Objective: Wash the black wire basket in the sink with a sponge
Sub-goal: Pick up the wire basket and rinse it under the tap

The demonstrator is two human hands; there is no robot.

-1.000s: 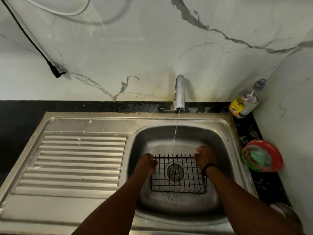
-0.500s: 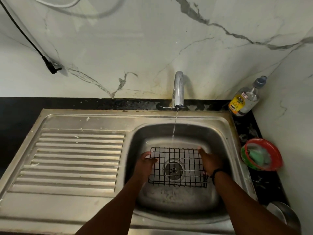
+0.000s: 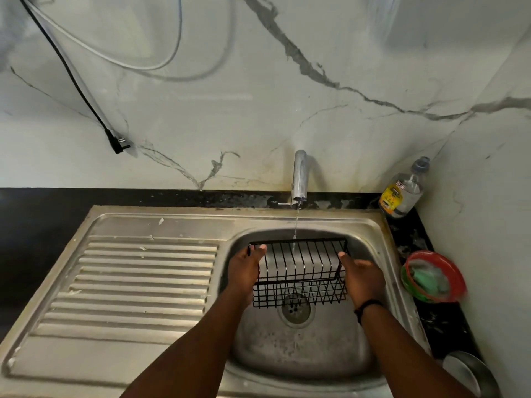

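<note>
The black wire basket [image 3: 298,271] is held up inside the steel sink [image 3: 382,282], tilted so its open side faces me. My left hand [image 3: 247,271] grips its left end with the thumb over the top rim. My right hand [image 3: 360,278] holds its right end, thumb on the wire. A thin stream of water runs from the tap [image 3: 299,179] onto the basket's far rim. A green sponge [image 3: 428,280] lies in a red and green bowl [image 3: 454,271] on the counter at the right, apart from both hands.
A steel drainboard [image 3: 138,282] lies left of the basin. A soap bottle [image 3: 402,191] stands in the back right corner. The rim of a steel vessel [image 3: 465,372] shows at the lower right. A black plug [image 3: 117,143] and cables hang on the marble wall.
The basket lay flat over the drain a second ago. Both hands have since lifted it and tipped it upright under the running water.
</note>
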